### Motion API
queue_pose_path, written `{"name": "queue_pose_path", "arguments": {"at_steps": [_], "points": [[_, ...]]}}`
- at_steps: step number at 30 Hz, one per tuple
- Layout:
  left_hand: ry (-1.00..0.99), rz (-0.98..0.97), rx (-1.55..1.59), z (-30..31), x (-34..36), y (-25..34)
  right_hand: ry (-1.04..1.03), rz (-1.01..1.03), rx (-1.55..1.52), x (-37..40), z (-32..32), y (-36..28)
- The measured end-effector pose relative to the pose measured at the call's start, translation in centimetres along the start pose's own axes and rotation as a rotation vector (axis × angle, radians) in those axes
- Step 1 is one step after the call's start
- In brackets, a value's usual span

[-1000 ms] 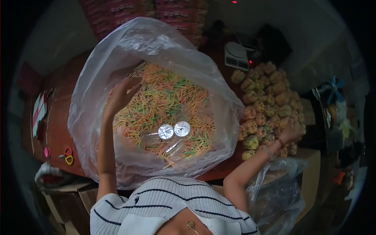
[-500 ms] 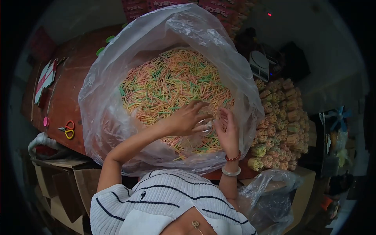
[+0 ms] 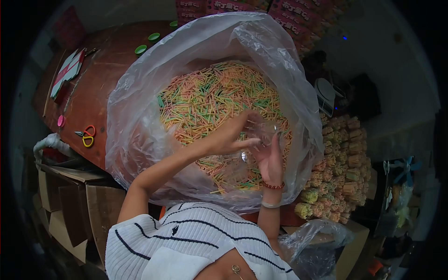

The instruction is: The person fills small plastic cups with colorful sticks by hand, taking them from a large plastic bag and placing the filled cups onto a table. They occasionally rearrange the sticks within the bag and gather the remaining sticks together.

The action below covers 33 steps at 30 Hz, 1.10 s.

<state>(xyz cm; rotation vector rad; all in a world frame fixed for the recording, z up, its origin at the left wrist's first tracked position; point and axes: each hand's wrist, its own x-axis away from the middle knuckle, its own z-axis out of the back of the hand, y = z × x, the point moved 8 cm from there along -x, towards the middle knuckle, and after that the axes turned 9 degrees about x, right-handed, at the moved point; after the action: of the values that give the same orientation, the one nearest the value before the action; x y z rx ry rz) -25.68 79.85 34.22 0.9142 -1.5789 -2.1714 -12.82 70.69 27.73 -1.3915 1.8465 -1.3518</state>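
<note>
A large clear plastic bag (image 3: pixel 133 112) stands with its mouth wide, holding a heap of short pastel sticks (image 3: pixel 210 98) in yellow, pink, orange and green. Over the heap, my left hand (image 3: pixel 235 134) curves its fingers and thumb around a clear plastic thing (image 3: pixel 267 130). My right hand (image 3: pixel 270 163), with a beaded bracelet and a pale bangle at the wrist, faces it from the other side, thumb raised, gripping the same thing. Glints show its surface; whether it is a small bag or a cup I cannot make out.
Many bundles of similar sticks (image 3: pixel 343 163) are stacked at the right, near a white scale (image 3: pixel 325 91). Scissors (image 3: pixel 87 136), a pink lid (image 3: pixel 61 121) and green lids (image 3: pixel 141 49) lie on the brown table (image 3: pixel 100 93). Cardboard boxes (image 3: pixel 105 210) stand at lower left.
My hands have shifted around the clear plastic thing, with the left fingers lifted and the right thumb now upright. The whole view has shifted a little as the head moved.
</note>
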Motion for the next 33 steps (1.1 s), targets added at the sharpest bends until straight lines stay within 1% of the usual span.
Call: {"name": "queue_pose_path", "arguments": {"at_steps": [1,2,4,5,6,7,8,9,11,15,17,18,21,23,24,26,27,28,29,30,32,33], "points": [[-0.106,-0.035,0.002,-0.5,0.4,0.8,-0.219,-0.136,-0.331,-0.3,-2.1,0.5],[-0.104,-0.036,0.003,0.6,0.6,1.0,-0.220,-0.137,-0.329,-0.7,-2.3,0.6],[-0.216,-0.073,-0.264,4.1,0.9,0.6,-0.087,0.111,-0.086,-1.5,-1.6,-0.9],[-0.255,-0.016,-0.489,7.0,1.3,-1.0,-0.084,0.119,-0.085,-1.6,-1.3,-1.3],[-0.293,0.041,-0.712,10.3,1.9,-3.0,-0.069,0.165,-0.019,-1.3,-0.7,-2.0],[-0.329,0.108,-0.880,13.8,3.4,-5.7,-0.050,0.213,0.046,-0.9,-0.1,-2.7],[-0.365,0.175,-1.051,16.5,4.3,-8.3,-0.039,0.223,0.044,-0.5,0.4,-3.1],[-0.375,0.163,-1.052,17.5,4.0,-9.2,-0.014,0.218,0.043,0.0,1.1,-3.3],[-0.474,0.135,-1.071,18.1,3.2,-10.8,0.019,0.216,0.038,0.6,2.0,-2.9],[-0.478,0.052,-0.993,15.0,-4.0,-14.1,0.038,0.182,0.019,1.5,2.4,-1.4],[-0.343,-0.093,-0.897,13.2,-8.7,-13.3,0.045,0.165,0.021,1.8,2.1,-1.4],[-0.336,-0.101,-0.891,12.5,-10.6,-13.3,0.050,0.162,0.032,2.0,2.0,-1.7],[-0.510,0.087,-1.035,10.9,-15.1,-14.4,0.072,0.147,0.053,2.4,2.7,-1.6],[-0.636,0.224,-1.133,11.0,-15.8,-15.1,0.091,0.133,0.050,2.0,3.0,-1.3],[-0.637,0.227,-1.131,11.3,-15.4,-14.8,0.093,0.143,0.033,1.8,2.8,-1.3],[-0.516,0.214,-0.854,11.8,-13.9,-13.1,0.093,0.146,0.013,1.3,2.6,-0.9],[-0.516,0.219,-0.856,12.1,-13.1,-15.1,0.045,0.153,0.022,0.5,2.2,-0.7],[-0.377,0.059,-0.777,12.4,-12.7,-17.2,-0.001,0.160,0.031,-0.1,1.6,-0.6],[-0.238,-0.099,-0.694,12.8,-12.4,-17.6,-0.001,0.158,0.027,-0.6,1.2,-0.6],[-0.243,-0.097,-0.695,12.1,-11.4,-16.7,-0.031,0.141,0.048,-1.3,0.4,-0.5],[0.088,0.112,-0.276,12.3,-8.5,-13.0,-0.053,0.128,0.059,-2.2,-0.9,-0.3],[0.065,0.326,-0.095,11.3,-6.9,-11.3,-0.045,0.189,0.282,-2.3,-1.7,-0.9]]}}
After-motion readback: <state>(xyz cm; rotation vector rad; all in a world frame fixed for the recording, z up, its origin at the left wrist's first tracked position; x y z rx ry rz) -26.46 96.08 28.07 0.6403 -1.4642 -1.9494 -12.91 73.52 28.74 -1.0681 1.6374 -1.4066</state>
